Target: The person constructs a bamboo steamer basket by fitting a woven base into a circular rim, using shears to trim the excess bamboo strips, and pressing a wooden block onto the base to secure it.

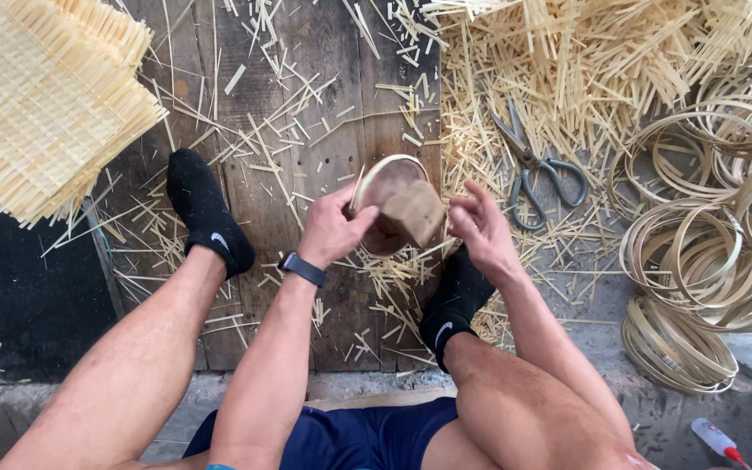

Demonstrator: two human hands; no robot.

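Note:
My left hand [334, 228] grips a thin bamboo ring [386, 164] together with a brown wooden block [413, 212] set against the ring's lower right side. A dark watch sits on that wrist. My right hand [479, 228] hovers just right of the block, fingers spread and holding nothing. Both hands are above a worn wooden board [306, 104], between my two feet in black socks [204, 211].
Grey-handled scissors [534, 170] lie to the right among cut bamboo strips [567, 61]. Stacked bamboo rings [698, 261] fill the right side. Woven bamboo mats [36, 96] are piled at top left. A small glue bottle [717, 440] lies at bottom right.

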